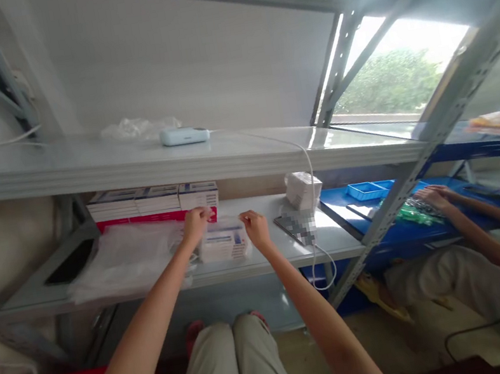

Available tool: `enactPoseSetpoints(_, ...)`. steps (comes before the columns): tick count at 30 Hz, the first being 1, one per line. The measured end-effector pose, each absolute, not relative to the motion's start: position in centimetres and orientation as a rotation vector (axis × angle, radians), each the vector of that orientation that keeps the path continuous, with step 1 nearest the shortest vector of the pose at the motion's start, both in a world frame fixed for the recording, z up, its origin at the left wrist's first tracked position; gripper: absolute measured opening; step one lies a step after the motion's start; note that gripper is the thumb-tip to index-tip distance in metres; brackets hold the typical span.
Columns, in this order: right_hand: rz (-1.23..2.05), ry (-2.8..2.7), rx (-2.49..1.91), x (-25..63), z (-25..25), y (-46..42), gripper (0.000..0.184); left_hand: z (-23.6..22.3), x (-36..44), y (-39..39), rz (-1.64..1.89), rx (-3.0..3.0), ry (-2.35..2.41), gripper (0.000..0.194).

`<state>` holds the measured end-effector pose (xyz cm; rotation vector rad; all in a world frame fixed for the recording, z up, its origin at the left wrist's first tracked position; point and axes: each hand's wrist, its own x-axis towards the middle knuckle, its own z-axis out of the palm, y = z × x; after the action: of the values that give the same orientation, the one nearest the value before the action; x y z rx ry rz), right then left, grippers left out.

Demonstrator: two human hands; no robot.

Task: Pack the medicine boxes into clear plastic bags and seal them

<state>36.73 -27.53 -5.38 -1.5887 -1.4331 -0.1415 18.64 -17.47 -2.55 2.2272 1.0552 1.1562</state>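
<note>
L hand (197,225) and R hand (254,226): fingers look pinched narrow; what is betw. them, I can't tell. White boxes (222,245) sit just below, betw. both hands, already apart from stacked boxes (158,200) beyond L fingers; those, w/ clear bags (124,257) to the left, seem left to do.

I wear the one camera on my head, and it looks forward and down past my trousers (231,371) to the lower shelf (277,204) close before me. My left hand (197,225) and right hand (256,227) fall near the middle; the wide view also takes in the upper shelf (250,164), a window (387,85) at upper right and a co-worker (465,281) at right.
</note>
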Motion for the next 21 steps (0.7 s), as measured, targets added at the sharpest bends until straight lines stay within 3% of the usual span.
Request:
enactPoseSetpoints(7, 0.147, -0.776, -1.553, 38.8, -10.0, -28.2, 0.033, -4.2, 15.8, -17.8, 1.374, 1.915, 1.214, 0.030)
enactPoseSetpoints(10, -0.063, -0.667, -1.512, 37.6, -9.7, -29.7, 0.035, -4.1, 15.8, -20.5, 1.860, 1.847, 1.425, 0.030)
enactPoseSetpoints(12, -0.286, -0.868, -1.489, 36.2, -8.5, -30.6, 0.034, -4.0, 16.5, -22.7, 1.998, 2.111, 1.334, 0.030)
enactPoseSetpoints(15, -0.466, -1.591, -1.465, 34.2, -6.1, -30.9, 0.033, -4.1, 18.0, -24.9, 1.325, 2.864, 0.921, 0.028)
enactPoseSetpoints(17, -0.478, -2.024, -1.495, 33.6, -4.8, -30.4, 0.033, -4.3, 18.5, -25.3, 0.846, 3.034, 0.904, 0.029)
enactPoseSetpoints(21, -0.489, -2.395, -1.732, 34.4, -3.7, -29.8, 0.026, -4.8, 17.6, -25.4, 0.532, 3.000, 1.094, 0.028)
